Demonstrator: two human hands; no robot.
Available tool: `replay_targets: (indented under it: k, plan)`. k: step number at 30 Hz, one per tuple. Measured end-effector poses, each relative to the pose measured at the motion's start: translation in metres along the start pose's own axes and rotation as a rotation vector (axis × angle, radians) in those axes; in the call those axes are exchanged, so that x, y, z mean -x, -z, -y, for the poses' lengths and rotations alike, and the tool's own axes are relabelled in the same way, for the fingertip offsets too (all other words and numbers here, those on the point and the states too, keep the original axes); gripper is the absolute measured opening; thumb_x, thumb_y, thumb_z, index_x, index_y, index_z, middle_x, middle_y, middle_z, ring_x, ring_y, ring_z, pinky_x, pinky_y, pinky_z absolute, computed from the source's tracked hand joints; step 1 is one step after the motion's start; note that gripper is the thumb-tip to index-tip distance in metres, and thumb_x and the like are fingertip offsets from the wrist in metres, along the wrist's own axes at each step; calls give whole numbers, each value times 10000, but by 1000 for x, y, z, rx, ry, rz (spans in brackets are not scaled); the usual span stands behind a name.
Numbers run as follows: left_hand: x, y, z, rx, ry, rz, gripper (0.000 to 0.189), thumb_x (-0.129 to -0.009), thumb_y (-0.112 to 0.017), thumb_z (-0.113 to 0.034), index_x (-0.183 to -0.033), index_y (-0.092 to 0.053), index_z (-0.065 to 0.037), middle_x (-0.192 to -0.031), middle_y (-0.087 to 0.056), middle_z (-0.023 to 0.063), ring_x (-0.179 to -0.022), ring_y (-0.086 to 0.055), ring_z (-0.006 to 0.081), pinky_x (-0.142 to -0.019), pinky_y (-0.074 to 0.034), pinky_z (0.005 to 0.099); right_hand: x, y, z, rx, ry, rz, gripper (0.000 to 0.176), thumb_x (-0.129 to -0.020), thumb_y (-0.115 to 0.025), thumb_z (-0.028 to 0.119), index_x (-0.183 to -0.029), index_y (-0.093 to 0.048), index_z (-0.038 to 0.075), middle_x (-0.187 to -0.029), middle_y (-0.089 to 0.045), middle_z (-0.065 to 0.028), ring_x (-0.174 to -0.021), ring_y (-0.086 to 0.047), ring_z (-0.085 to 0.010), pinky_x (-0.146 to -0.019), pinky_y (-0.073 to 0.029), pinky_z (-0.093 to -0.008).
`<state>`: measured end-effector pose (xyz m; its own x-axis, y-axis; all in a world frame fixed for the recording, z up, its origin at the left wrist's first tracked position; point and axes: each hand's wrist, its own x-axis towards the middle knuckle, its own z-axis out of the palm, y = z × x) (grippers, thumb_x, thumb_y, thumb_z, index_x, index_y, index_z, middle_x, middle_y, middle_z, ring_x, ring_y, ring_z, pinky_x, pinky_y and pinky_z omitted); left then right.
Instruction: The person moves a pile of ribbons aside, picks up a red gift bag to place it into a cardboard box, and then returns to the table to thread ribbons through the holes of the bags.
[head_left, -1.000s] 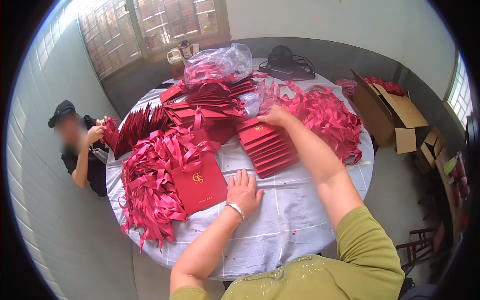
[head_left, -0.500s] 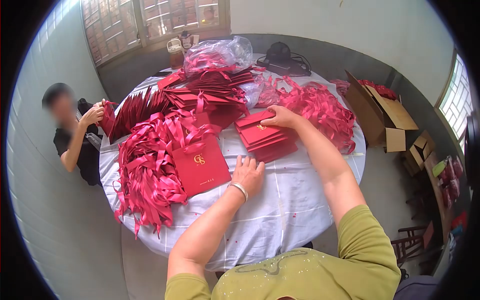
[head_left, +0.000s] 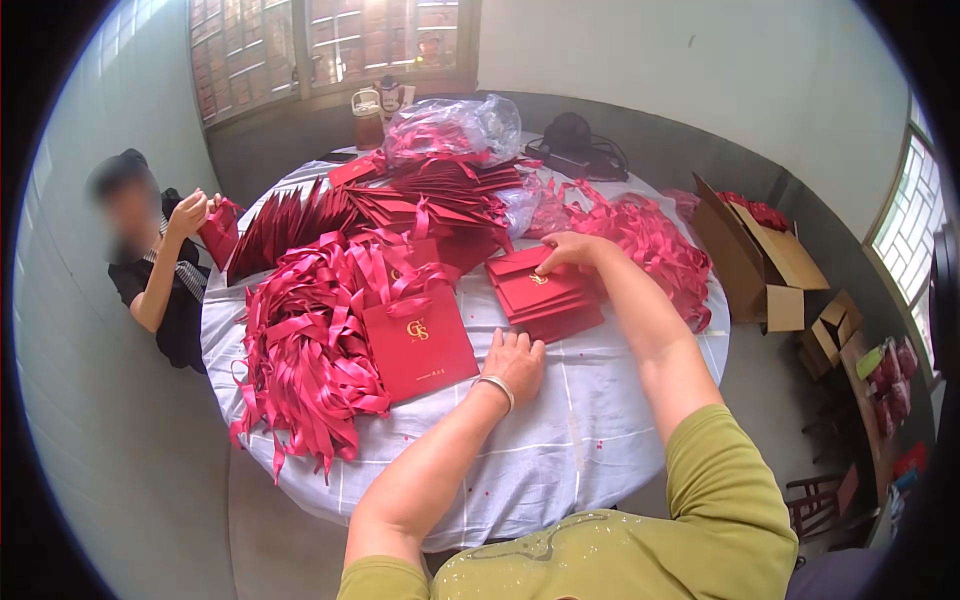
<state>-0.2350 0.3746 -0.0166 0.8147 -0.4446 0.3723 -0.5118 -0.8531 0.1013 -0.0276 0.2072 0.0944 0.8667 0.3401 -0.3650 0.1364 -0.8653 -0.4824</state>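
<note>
My right hand (head_left: 572, 252) grips the far edge of a small stack of folded red paper bags (head_left: 548, 300), its thumb on top near a gold logo. The fingers beneath the stack are hidden. Just in front of the stack, my left hand (head_left: 515, 365) lies on the white tablecloth (head_left: 520, 440), fingers stretched out and holding nothing. Left of it lies a red gift bag (head_left: 420, 340) with gold lettering, the top one of a pile whose pink ribbon handles (head_left: 310, 350) spill over the table's left side.
Rows of red bags (head_left: 300, 225) fan out behind, beside a clear plastic bag (head_left: 455, 130). More ribbons (head_left: 650, 245) heap at the right. Another person (head_left: 165, 260) at the left handles a red bag (head_left: 220, 235). Open cardboard boxes (head_left: 755, 260) stand beyond the table's right side.
The view has tilted slightly, so the scene sits lower and further right. Both my hands keep about the same places on the table. The other person's hands have shifted a little.
</note>
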Motion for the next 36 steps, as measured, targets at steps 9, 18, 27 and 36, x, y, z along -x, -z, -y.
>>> replay_targets:
  k: [9, 18, 27, 36]
  plan:
    - [-2, -2, -2, 11, 5, -20, 185, -874, -586, -187, -984, -603, -40, -998, -623, 191, -1054, -588, 354, -980, -401, 514, -28, 5, 34, 219, 391, -259, 1062, -670, -820, 465, -1484, -325, -3, -1458, -422, -259, -1332, -451, -357, -1117, -360, -399]
    - [-2, -11, 0, -11, -28, -153, 160, -838, -585, -155, -931, -600, -25, -978, -616, 210, -1063, -568, 368, -916, -410, 468, -86, -44, 102, 354, 521, -714, 1011, -696, -818, 306, -1500, -266, 40, -1505, -328, -258, -1330, -425, -414, -1095, -401, -436]
    - [0, -11, -1, 47, -13, -181, 202, -810, -560, -129, -958, -601, 3, -1003, -603, 243, -1086, -555, 409, -957, -403, 495, -157, -24, 128, 237, 741, -797, 726, -721, -537, -28, -1434, -417, 33, -1457, -430, -238, -1343, -440, -352, -1116, -387, -387]
    - [0, -10, 3, 81, -6, -123, 268, -831, -552, -137, -1053, -592, 6, -1097, -587, 257, -1153, -525, 407, -1022, -371, 511, -182, -6, 113, 103, 791, -753, 336, -826, -613, -18, -1138, -696, 74, -1071, -692, -194, -1052, -672, -315, -905, -523, -368]
